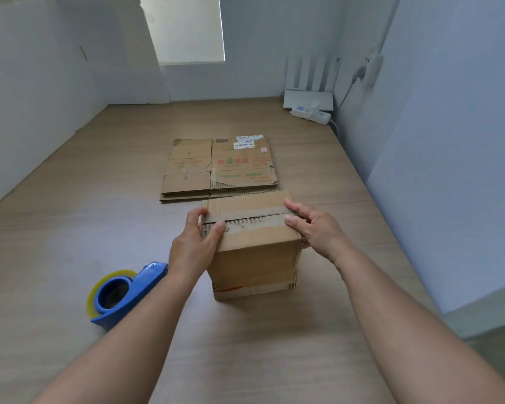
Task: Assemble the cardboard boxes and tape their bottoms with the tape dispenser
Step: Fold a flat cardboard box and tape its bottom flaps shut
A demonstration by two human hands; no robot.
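Left grip (197, 243), right grip (312, 225) clasp box (254, 258), pinching flaps together, likely for taping. Tape dispenser (123, 293) left of box; flattened boxes (219, 167) beyond box.

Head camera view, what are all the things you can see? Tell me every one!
cardboard box: one, brown, middle, tape across its top
flat cardboard boxes: a stack, brown, just behind the box
tape dispenser: one, blue, yellowish roll, left of the box
router: one, white, far right corner
power strip: one, white, before the router
wooden surface: one, light brown, under everything
left hand: one, grips the box's left top edge
right hand: one, grips the box's right top edge
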